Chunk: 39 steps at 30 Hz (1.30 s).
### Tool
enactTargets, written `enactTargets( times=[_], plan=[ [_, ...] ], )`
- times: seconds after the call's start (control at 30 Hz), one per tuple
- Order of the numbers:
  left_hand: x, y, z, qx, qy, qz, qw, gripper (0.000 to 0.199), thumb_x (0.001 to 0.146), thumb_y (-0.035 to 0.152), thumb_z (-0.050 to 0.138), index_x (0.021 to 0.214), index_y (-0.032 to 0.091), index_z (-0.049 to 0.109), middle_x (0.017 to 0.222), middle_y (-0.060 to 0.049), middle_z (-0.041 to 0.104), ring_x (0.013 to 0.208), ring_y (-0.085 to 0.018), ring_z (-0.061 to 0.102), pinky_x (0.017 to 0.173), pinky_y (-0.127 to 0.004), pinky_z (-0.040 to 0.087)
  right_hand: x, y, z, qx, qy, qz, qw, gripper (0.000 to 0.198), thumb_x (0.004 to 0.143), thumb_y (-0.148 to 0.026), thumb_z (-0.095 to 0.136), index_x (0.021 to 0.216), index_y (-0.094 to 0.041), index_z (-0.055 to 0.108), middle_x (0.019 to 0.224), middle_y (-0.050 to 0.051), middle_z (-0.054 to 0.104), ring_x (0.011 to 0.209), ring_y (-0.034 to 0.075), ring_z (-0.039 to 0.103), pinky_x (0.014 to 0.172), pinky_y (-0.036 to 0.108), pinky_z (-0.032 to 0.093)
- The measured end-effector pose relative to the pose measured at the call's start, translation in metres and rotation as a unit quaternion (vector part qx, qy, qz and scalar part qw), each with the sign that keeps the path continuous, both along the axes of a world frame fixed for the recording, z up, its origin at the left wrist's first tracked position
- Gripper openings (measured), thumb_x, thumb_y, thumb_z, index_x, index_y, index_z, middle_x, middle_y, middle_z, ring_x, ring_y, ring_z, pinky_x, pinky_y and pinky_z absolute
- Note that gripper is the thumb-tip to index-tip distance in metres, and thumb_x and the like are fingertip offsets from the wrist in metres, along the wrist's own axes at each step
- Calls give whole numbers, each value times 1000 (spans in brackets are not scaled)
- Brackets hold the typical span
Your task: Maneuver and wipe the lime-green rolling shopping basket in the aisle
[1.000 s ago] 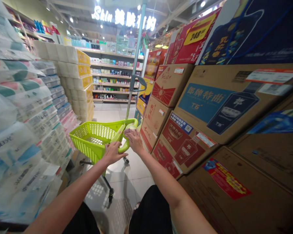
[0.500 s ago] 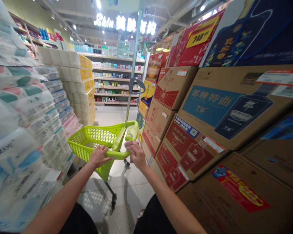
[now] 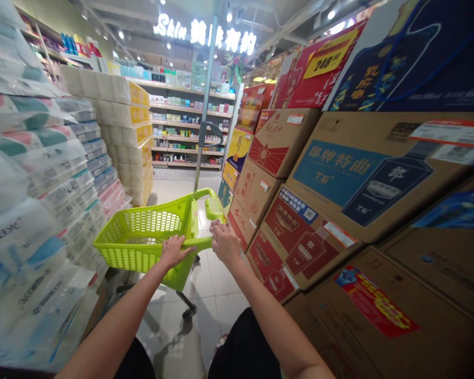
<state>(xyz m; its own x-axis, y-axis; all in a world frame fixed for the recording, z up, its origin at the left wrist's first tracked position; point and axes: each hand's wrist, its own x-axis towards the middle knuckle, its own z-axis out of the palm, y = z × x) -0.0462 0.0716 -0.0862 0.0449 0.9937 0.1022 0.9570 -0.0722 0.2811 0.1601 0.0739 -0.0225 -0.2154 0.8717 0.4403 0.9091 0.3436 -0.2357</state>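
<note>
Between paper packs [image 3: 57, 195] and stacked cartons [image 3: 332, 168], both cut off by the view's edges, stood a lime-green shopping cart [image 3: 142, 258], its near rim held under the curled left hand [image 3: 174, 252] and its handle [image 3: 201, 243] in the closed right hand [image 3: 226, 243], palms hidden.

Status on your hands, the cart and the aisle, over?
Left hand and right hand both on green cart. Cart angled left. Wrapped packs stacked left, cartons stacked right.
</note>
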Motion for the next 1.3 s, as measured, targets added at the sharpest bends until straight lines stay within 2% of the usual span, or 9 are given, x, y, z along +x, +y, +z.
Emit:
enactTargets(
  times=[0.17,0.33,0.53,0.67,0.77,0.87,1.03,1.13,1.3],
  plan=[
    [-2,-7,-5,-13,3,-23,1000,55,91,61,29,117,21,55,113,-10,63,105,-26,55,91,-41,38,-3,3,-11,45,14,-51,998,31,96,-29,39,115,-27,64,124,10,60,112,30,47,83,40,49],
    [2,-6,-13,-18,3,-15,1000,54,91,59,31,125,22,51,124,-11,61,115,-26,52,97,-41,36,-22,-20,-34,54,-15,28,998,28,95,-26,41,111,-28,65,132,7,55,114,28,47,83,36,49],
    [-52,-21,-24,-57,18,21,998,53,93,58,25,116,24,58,122,-11,65,112,-29,57,96,-44,37,11,15,-7,1,33,-59,998,32,98,-31,37,115,-29,63,131,7,57,106,25,54,83,36,48],
    [-74,-31,-34,-63,26,50,996,49,95,55,24,108,26,62,110,-9,68,108,-28,59,96,-46,36,2,17,-17,23,37,-83,996,34,98,-27,34,115,-27,64,133,9,55,108,27,52,84,39,49],
    [-70,-30,-40,-62,19,61,996,51,94,57,23,109,27,61,109,-8,69,108,-27,59,96,-47,35,-19,2,-35,43,-4,-19,999,33,96,-21,36,112,-27,64,133,7,54,111,26,48,84,38,49],
    [-63,-31,-41,-60,7,59,996,53,94,59,22,105,27,62,108,-5,69,107,-25,59,97,-46,34,-23,-1,-36,37,-28,30,998,32,98,-24,36,114,-28,63,133,5,55,115,25,46,83,34,50],
    [-54,-36,-41,-50,-16,59,997,55,94,59,19,98,27,64,104,-4,70,103,-23,59,98,-48,32,-9,18,-15,3,-20,-66,998,32,99,-28,36,118,-28,61,131,6,55,109,24,51,80,33,50],
    [-48,-36,-45,-36,-25,65,997,55,94,60,21,99,26,64,104,-6,70,102,-24,59,99,-50,30,-22,11,-20,7,-8,-96,995,33,99,-27,34,116,-25,62,128,8,56,112,25,49,81,32,50],
    [-44,-35,-52,-12,-21,58,998,55,94,59,20,105,26,63,107,-6,70,103,-25,60,98,-52,30,-51,-20,-45,15,-56,52,997,30,99,-28,36,113,-28,62,132,5,55,117,23,47,86,32,49]
  ],
)
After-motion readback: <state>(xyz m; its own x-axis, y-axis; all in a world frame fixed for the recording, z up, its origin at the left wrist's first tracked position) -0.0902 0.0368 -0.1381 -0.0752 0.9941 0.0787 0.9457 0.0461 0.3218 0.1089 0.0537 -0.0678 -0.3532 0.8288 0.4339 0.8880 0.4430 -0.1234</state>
